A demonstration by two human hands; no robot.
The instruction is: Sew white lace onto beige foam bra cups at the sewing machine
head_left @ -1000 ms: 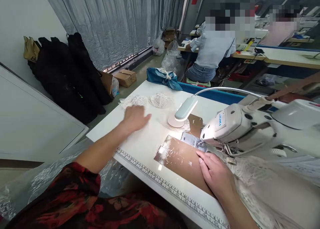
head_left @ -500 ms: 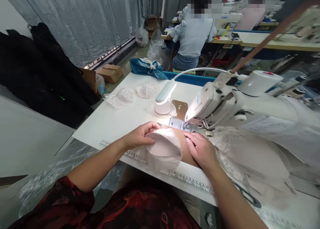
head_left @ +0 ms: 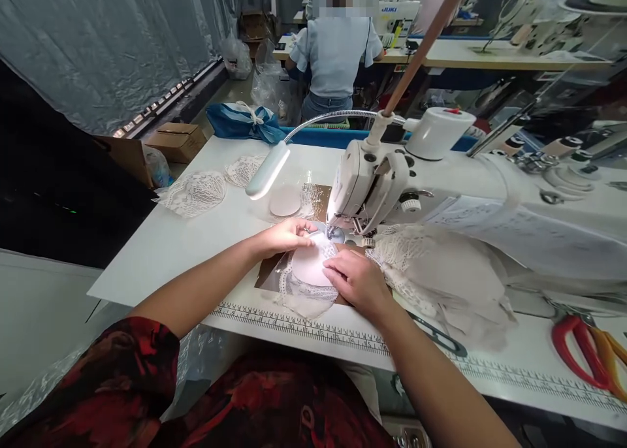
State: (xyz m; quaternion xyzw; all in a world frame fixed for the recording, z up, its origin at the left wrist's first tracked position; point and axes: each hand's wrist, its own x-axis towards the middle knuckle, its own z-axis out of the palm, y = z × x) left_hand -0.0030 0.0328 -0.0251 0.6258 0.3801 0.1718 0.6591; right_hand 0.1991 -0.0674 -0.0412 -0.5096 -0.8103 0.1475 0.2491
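Note:
A pale pink padded cup with white lace edging lies on the brown plate in front of the white sewing machine. My left hand pinches its far edge close to the needle. My right hand rests on its right side, fingers pressed down on the fabric. A pile of white lace fabric spreads out under the machine arm to the right of my right hand.
Two lace pieces lie at the far left of the white table. A gooseneck lamp shines over the work. Red-handled scissors lie at right. A blue bag sits at the table's far edge. A seated person works beyond.
My left hand left the lace pieces at the far left, brought a cup to the machine, and both hands now hold it by the needle. The camera has turned right.

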